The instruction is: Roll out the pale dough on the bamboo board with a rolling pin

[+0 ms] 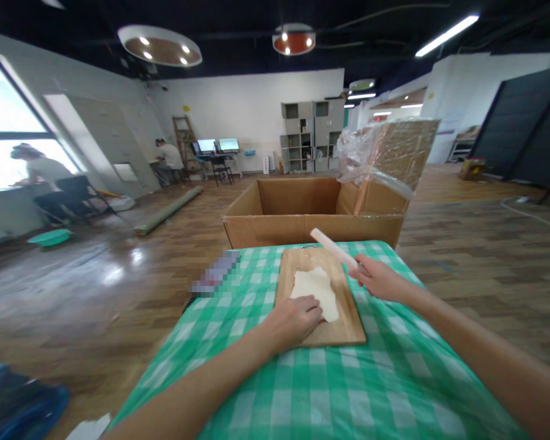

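Fingers (360,266) of the right hand (376,278) are closed around the near end of a pale rolling pin (332,247), which is lifted clear of the work and slants up and away to the left, its free end over the far right part of a wooden board (348,327). On that board lies a thin, cream-coloured dough sheet (315,287) with an uneven outline, longer than it is wide. Over its near left edge rests the left hand (296,321), palm down, its fingers close together and slightly bent; whether they pinch the dough or only press on it, I cannot tell. The board sits on a green-and-white checked tablecloth (275,391), near the table's far edge. At the far left corner of the cloth is a flat object (216,274) too pixelated to make out. Just past the table stands an open cardboard box (297,229), and at its right rises a taller carton (401,153) wrapped in clear plastic. Farther off, a rolled mat (168,211) lies on the wooden floor, and a person (43,168) sits by the window at the left.
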`<state>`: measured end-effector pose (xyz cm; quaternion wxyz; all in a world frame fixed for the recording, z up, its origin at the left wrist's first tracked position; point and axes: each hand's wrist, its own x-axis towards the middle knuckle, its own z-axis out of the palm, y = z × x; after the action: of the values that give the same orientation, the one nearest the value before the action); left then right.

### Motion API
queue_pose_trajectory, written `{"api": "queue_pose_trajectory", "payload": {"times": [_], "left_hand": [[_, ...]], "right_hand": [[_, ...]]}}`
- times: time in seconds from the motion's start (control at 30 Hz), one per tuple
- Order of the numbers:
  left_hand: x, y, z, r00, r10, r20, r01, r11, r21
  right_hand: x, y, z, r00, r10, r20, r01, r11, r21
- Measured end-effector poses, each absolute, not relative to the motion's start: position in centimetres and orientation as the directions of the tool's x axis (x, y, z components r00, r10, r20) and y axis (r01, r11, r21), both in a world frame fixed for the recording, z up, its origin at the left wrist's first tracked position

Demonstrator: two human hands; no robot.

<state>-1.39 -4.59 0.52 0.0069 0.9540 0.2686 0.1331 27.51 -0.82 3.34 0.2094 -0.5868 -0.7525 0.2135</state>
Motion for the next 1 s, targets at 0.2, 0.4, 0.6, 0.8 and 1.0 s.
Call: {"api": "queue_pose_trajectory", "payload": {"times": [0.2, 0.4, 0.6, 0.8, 1.0], "left_hand": [[-4.0, -6.6, 2.0, 0.648, 0.592, 0.48, 0.538, -0.801, 0.262], [-4.2, -2.6, 1.6, 0.525, 0.752, 0.399, 0.782, -0.611, 0.124], [-2.4, 1.0, -0.1, 0.497, 0.827, 0.263, 0.859, -0.512, -0.012], [-2.4, 5.9, -0.2, 0.483, 0.828, 0.283, 0.872, -0.484, -0.073], [-2.7, 9.9, -0.7, 0.49, 0.83, 0.266, 0.869, -0.491, -0.068]], "right_hand": [[22.6, -2.4, 3.6, -0.503, 0.852, 0.142, 0.828, 0.523, -0.203], [20.8, -2.3, 2.2, -0.592, 0.796, 0.127, 0.801, 0.598, -0.021], [20.7, 0.5, 1.1, -0.556, 0.774, 0.303, 0.822, 0.565, 0.066], [20.4, 6.3, 0.8, -0.467, 0.848, 0.25, 0.881, 0.469, 0.054], [20.5, 8.7, 0.9, -0.434, 0.868, 0.243, 0.9, 0.428, 0.079]]}}
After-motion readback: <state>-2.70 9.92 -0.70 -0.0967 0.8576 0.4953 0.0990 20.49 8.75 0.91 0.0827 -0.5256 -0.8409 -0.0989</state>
